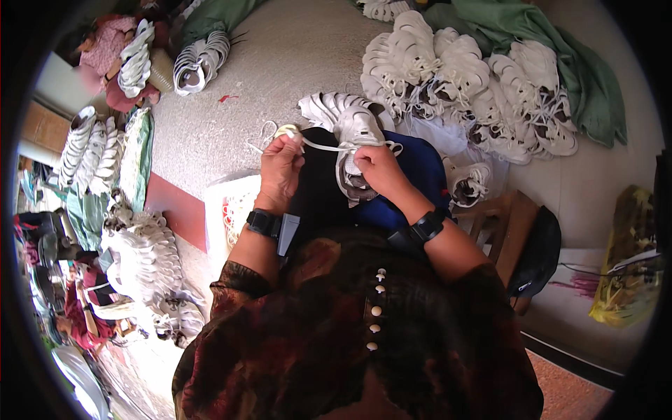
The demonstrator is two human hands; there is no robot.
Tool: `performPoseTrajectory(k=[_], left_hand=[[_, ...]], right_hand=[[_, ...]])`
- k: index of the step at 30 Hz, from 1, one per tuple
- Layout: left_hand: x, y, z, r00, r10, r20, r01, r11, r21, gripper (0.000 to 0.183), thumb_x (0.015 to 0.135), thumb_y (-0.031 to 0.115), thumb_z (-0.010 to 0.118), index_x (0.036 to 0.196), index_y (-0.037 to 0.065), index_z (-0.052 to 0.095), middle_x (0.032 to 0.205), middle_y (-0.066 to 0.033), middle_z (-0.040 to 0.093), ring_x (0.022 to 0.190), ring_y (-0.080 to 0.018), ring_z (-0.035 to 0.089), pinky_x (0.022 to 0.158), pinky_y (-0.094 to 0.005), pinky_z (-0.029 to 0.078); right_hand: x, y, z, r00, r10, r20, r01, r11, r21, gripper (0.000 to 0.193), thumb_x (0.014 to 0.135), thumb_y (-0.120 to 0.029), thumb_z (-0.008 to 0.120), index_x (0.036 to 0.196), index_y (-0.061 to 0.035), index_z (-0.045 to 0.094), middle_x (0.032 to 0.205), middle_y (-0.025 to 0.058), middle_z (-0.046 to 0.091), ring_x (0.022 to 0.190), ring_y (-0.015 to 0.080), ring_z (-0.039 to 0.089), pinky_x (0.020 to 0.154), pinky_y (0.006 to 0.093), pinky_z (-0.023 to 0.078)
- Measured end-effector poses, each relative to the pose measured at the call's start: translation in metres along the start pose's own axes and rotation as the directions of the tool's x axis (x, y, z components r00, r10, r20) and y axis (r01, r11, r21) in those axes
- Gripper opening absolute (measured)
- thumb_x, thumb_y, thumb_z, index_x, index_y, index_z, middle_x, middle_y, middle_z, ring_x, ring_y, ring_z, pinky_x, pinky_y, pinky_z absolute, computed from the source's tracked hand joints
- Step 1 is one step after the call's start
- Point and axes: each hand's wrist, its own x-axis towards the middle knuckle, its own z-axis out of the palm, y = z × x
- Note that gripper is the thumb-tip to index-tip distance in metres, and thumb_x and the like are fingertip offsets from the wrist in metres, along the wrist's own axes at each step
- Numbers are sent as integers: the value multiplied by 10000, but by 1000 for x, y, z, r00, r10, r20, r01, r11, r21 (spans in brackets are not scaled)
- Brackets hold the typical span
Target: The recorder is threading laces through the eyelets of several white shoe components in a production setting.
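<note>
A white shoe upper [360, 128] rests on my lap, at the front of a short row of nested white uppers [323, 105]. My left hand [280, 171] is closed in a pinch on a white shoelace [320, 146], left of the upper. The lace runs across, nearly level, to the upper's lacing edge beside my right hand [381, 168]. That hand is closed with its fingers on the upper; its fingertips are partly hidden, and a small lace loop sticks out past the knuckles. A pale yellowish piece lies just behind my left fingertips.
A big heap of white uppers [483, 91] lies at the far right by a green cloth [588, 84]. More stacked uppers [143, 255] stand at the left. A clear bag [234, 210] is near my left forearm, a wooden stool [507, 224] at my right. Other people sit at the left.
</note>
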Motion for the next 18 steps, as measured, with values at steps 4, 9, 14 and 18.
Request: performPoseTrajectory(k=[4,9,14,18], left_hand=[[-5,-18,7,996,-84,-38,92,914,395,94,815,62,623,728,71,589,657,-4,576,543,-61,522,458,-176,404],[9,-35,9,992,-129,9,109,868,485,38,760,-15,630,790,2,612,676,-33,599,580,-94,580,513,-192,478],[27,-46,8,997,-59,52,12,768,640,77,714,-49,615,768,6,612,644,-31,592,535,-78,545,483,-190,445],[33,-54,8,996,-30,86,-42,685,727,71,710,-39,608,761,8,613,623,-31,589,521,-73,535,474,-198,436]], right_hand=[[8,8,23,926,307,219,-346,922,173,110,765,-4,515,703,47,591,609,149,608,513,185,590,500,290,468],[7,4,30,894,421,154,-449,839,308,155,812,-66,559,717,54,587,573,109,606,443,142,567,432,253,446],[18,10,39,893,440,93,-442,897,8,135,782,-43,566,675,40,562,509,108,579,414,165,572,422,269,441],[13,19,43,905,425,30,-425,899,105,118,754,-2,558,643,27,527,506,113,574,430,184,590,414,287,439]])
